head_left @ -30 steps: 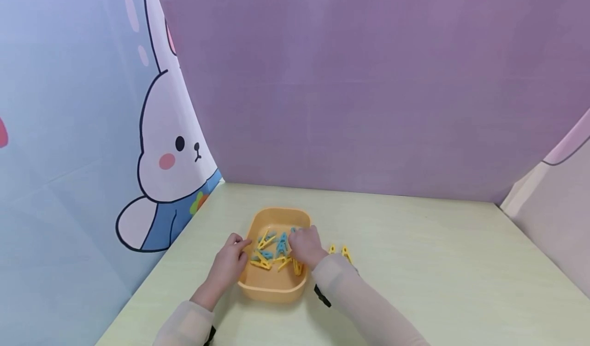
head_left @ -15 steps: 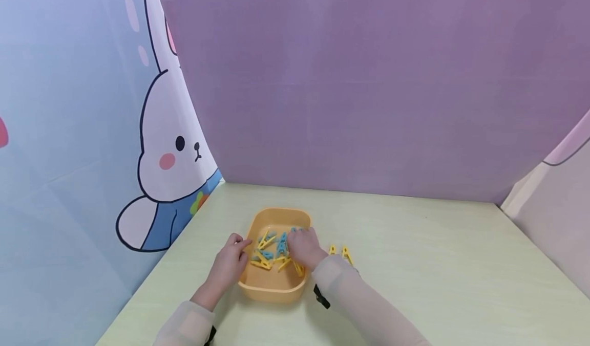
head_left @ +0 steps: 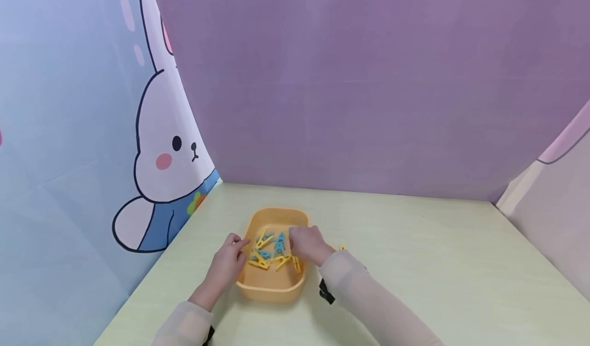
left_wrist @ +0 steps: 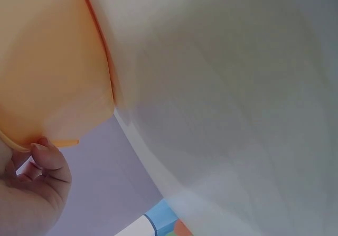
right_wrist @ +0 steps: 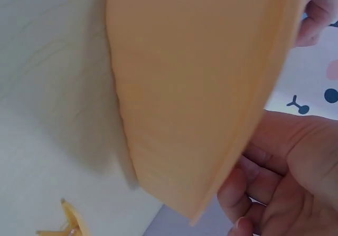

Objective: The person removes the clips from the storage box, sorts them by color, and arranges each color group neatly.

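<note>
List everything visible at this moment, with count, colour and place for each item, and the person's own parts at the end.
Tub: one, orange, on the table near its left front.
Pegs in the tub: several, yellow and blue, in a loose pile; exact count hard to tell.
Pegs on the table: at least one, yellow, just right of the tub, partly hidden by the right arm.
Table: one, pale green.
Back wall: purple.
Left panel: blue, with a white rabbit drawing.
Left hand: at the tub's left rim, fingers curled on the edge.
Right hand: over the tub's right side, among the pegs; its grip is hidden.
Sleeves: two, pale pink.
</note>
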A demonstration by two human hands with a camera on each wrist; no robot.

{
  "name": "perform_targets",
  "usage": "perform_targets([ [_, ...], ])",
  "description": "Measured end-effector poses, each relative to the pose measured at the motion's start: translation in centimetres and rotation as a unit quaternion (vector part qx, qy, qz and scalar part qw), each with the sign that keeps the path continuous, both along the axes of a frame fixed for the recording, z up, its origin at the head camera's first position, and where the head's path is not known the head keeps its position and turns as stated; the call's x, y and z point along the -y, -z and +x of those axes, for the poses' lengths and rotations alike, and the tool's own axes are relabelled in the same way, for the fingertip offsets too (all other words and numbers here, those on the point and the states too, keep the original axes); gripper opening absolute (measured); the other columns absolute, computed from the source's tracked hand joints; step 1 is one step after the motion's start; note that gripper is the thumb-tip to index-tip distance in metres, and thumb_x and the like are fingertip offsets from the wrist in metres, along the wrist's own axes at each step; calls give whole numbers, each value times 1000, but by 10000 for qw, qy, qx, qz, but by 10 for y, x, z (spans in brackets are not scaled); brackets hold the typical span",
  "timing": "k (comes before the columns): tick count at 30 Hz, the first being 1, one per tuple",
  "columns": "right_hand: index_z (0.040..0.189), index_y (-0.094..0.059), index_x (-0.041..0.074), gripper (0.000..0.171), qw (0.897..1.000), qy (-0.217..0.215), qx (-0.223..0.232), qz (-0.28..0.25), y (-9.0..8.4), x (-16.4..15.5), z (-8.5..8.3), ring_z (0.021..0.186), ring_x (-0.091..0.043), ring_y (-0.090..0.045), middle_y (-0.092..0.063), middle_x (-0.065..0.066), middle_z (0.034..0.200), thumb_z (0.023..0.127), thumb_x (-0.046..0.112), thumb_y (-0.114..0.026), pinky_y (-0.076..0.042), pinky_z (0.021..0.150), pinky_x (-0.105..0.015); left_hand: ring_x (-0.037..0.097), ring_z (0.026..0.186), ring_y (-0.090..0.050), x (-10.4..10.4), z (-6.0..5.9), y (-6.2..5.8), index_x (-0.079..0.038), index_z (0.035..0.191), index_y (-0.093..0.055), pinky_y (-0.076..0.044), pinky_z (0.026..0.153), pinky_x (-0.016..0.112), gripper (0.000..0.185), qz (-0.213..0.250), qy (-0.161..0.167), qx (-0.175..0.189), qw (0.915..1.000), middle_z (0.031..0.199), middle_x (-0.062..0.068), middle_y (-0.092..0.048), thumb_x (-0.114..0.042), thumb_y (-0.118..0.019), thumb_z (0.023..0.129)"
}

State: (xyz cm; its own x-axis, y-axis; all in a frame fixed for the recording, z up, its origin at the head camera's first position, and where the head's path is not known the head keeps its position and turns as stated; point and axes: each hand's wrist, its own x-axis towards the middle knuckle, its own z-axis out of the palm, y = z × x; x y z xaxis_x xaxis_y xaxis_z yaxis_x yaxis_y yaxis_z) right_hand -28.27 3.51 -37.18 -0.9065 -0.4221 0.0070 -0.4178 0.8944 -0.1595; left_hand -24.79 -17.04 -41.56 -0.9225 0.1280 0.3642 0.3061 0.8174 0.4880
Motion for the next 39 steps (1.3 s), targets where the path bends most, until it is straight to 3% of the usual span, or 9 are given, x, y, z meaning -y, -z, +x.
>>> perform_targets([
  [15, 72, -66, 13, 5, 9983, -81, 355, -464, -22, -17, 10, 62, -11, -50, -55, 7, 66, 75, 10, -68, -41, 68, -33, 14, 69, -45, 0, -1, 0, 5, 117, -60, -40, 58, 26, 35, -38, -25, 45, 10000, 95, 5, -43, 6, -57, 82],
  [24, 67, -62, 14, 11, 9971, -98, 445, -606, -30, -27, 13, 62, -12, -50, -54, 6, 65, 75, 10, -70, -42, 61, -29, 15, 71, -46, -1, -1, 0, 6, 118, -59, -41, 59, 27, 36, -76, -35, 132, 9999, 97, 6, -44, 6, -57, 82],
  [39, 64, -59, 12, 12, 9921, 57, 882, -895, -29, -41, 20, 58, -13, -49, -54, 2, 64, 71, 7, -68, -42, 53, -26, 14, 69, -44, -1, -2, 0, 5, 119, -59, -39, 56, 24, 36, -35, -47, 184, 9998, 97, 5, -43, 5, -57, 83],
])
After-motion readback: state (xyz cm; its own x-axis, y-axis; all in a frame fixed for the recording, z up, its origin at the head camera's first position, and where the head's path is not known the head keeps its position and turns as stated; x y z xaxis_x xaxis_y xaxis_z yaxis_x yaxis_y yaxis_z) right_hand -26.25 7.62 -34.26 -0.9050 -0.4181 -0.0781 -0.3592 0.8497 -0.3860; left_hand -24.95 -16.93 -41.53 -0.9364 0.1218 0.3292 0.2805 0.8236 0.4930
